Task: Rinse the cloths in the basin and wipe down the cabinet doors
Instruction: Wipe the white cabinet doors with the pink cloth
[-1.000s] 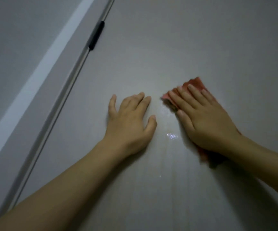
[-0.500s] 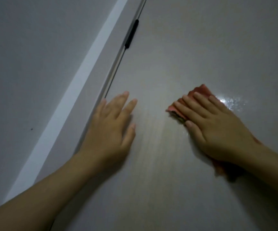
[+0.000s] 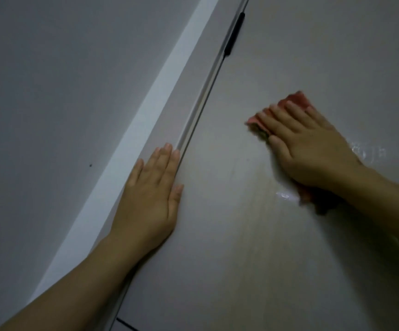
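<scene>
Two flat open hands on grey cabinet door [image 3: 253, 235]: left hand [image 3: 149, 201] bare, right hand [image 3: 313, 149] over pink cloth [image 3: 294, 100].

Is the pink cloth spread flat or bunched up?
Bunched. The pink cloth is wadded under the flat right hand on the cabinet door; only crumpled edges show around the hand.

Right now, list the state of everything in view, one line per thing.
Cabinet door: shut, wet streaks shining near the cloth.
Pink cloth: flattened against the door under the right hand, motion-blurred.
Right hand: open, palm pressing the cloth.
Left hand: open, flat, empty, fingertips at the door's left edge.
Black handle: untouched.
</scene>
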Demonstrator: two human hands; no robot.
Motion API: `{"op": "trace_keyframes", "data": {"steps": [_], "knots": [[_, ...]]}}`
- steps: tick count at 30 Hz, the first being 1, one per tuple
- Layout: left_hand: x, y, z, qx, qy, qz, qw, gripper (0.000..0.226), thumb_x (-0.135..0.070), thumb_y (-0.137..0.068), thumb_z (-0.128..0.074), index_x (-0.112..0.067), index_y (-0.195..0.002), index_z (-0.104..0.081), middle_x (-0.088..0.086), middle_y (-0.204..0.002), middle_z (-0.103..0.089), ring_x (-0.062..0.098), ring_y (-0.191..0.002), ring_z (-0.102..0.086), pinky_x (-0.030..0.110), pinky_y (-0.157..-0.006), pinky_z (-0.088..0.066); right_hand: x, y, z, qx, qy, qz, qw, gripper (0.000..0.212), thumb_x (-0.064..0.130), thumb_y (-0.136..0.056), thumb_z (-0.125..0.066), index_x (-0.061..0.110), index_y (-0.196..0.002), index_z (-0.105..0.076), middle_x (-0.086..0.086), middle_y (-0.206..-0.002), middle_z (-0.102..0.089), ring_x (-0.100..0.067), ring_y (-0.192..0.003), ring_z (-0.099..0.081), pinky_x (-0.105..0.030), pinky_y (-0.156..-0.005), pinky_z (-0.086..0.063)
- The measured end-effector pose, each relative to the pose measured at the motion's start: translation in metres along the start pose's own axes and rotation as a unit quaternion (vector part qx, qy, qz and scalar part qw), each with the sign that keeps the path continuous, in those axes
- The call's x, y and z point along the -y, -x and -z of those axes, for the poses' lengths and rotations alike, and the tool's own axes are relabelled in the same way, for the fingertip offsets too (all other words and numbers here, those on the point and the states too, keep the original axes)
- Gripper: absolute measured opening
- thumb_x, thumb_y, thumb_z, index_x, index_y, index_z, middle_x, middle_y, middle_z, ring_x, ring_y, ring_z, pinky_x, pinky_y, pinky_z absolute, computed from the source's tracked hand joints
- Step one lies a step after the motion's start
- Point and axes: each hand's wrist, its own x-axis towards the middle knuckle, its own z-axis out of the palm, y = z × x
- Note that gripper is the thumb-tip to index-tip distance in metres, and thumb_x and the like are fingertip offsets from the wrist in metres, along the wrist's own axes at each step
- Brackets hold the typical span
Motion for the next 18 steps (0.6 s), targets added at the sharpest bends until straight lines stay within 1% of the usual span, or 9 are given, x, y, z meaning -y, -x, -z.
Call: {"op": "trace_keyframes", "data": {"steps": [2, 3, 5, 7, 9, 11, 14, 15, 18], "knots": [[0.001, 0.001, -0.001, 0.001, -0.002, 0.002, 1.0, 0.057, -0.036, -0.099, -0.019, -0.015, -0.151, -0.016, -0.003, -0.156, -0.013, 0.009, -0.144, -0.011, 0.032, -0.118, -0.002, 0.024, -0.02, 0.0, -0.007, -0.018, -0.062, 0.998, 0.062, 0.047, -0.091, -0.003, 0.032, -0.151, -0.004, 0.006, -0.16, -0.003, -0.016, -0.147, 0.001, -0.034, -0.118, 0.006], [0.001, 0.001, -0.001, 0.001, 0.001, 0.001, 1.0, 0.056, -0.036, -0.099, -0.019, -0.016, -0.151, -0.014, -0.004, -0.156, -0.011, 0.008, -0.144, -0.009, 0.032, -0.118, -0.001, 0.041, -0.019, 0.001, -0.003, -0.024, -0.051, 0.998, 0.063, 0.046, -0.09, -0.004, 0.031, -0.151, -0.007, 0.005, -0.16, -0.004, -0.017, -0.147, 0.001, -0.036, -0.118, 0.006], [0.003, 0.001, -0.001, 0.005, 0.006, -0.003, 1.0, 0.056, -0.036, -0.098, -0.019, -0.019, -0.151, -0.01, -0.005, -0.156, -0.009, 0.006, -0.144, -0.007, 0.03, -0.119, 0.001, 0.071, 0.008, -0.005, -0.004, -0.02, 0.056, 0.998, 0.06, 0.046, -0.093, -0.006, 0.029, -0.15, -0.014, 0.002, -0.158, -0.011, -0.021, -0.147, -0.005, -0.041, -0.119, -0.002], [0.006, 0.002, 0.0, 0.008, 0.011, -0.004, 1.0, 0.056, -0.036, -0.098, -0.019, -0.02, -0.151, -0.009, -0.006, -0.156, -0.008, 0.005, -0.144, -0.006, 0.029, -0.119, 0.002, 0.076, 0.045, -0.008, 0.008, -0.03, 0.157, 0.987, 0.056, 0.044, -0.097, -0.013, 0.026, -0.149, -0.024, 0.001, -0.155, -0.021, -0.023, -0.145, -0.015, -0.043, -0.115, -0.012], [0.009, 0.004, 0.001, 0.011, 0.013, -0.008, 1.0, 0.056, -0.036, -0.098, -0.019, -0.022, -0.151, -0.008, -0.006, -0.157, -0.008, 0.005, -0.145, -0.005, 0.028, -0.119, 0.004, 0.055, 0.048, -0.008, 0.009, -0.013, 0.182, 0.983, 0.054, 0.043, -0.098, -0.016, 0.025, -0.148, -0.029, 0.001, -0.153, -0.026, -0.023, -0.143, -0.021, -0.043, -0.114, -0.014], [0.011, 0.004, 0.002, 0.01, 0.015, -0.011, 1.0, 0.056, -0.036, -0.097, -0.019, -0.023, -0.151, -0.007, -0.007, -0.157, -0.008, 0.005, -0.145, -0.005, 0.027, -0.119, 0.004, 0.038, 0.022, -0.005, -0.02, -0.003, 0.128, 0.992, 0.056, 0.043, -0.097, -0.015, 0.024, -0.148, -0.028, -0.001, -0.154, -0.027, -0.023, -0.144, -0.02, -0.039, -0.116, -0.01], [0.01, 0.005, 0.001, 0.007, 0.019, 0.002, 1.0, 0.056, -0.037, -0.097, -0.019, -0.025, -0.151, -0.009, -0.007, -0.157, -0.011, 0.006, -0.145, -0.007, 0.029, -0.119, 0.002, 0.051, -0.016, -0.003, -0.014, -0.022, -0.009, 1.0, 0.06, 0.045, -0.093, -0.007, 0.03, -0.152, -0.011, 0.003, -0.159, -0.009, -0.018, -0.147, -0.004, -0.037, -0.119, 0.002], [0.011, 0.005, 0.002, 0.006, 0.021, 0.007, 1.0, 0.056, -0.038, -0.097, -0.018, -0.026, -0.151, -0.009, -0.008, -0.157, -0.011, 0.005, -0.145, -0.007, 0.03, -0.119, 0.001, 0.063, -0.011, -0.004, -0.012, -0.026, -0.001, 1.0, 0.061, 0.045, -0.093, -0.008, 0.03, -0.152, -0.012, 0.002, -0.16, -0.009, -0.02, -0.147, -0.004, -0.039, -0.119, 0.001], [0.012, 0.005, 0.003, 0.007, 0.025, 0.003, 1.0, 0.056, -0.039, -0.097, -0.017, -0.027, -0.151, -0.011, -0.009, -0.156, -0.009, 0.005, -0.145, -0.006, 0.033, -0.12, -0.001, 0.086, 0.049, -0.009, -0.017, -0.034, 0.166, 0.985, 0.055, 0.042, -0.097, -0.017, 0.026, -0.148, -0.029, -0.002, -0.154, -0.026, -0.026, -0.144, -0.019, -0.045, -0.118, -0.013]]}}
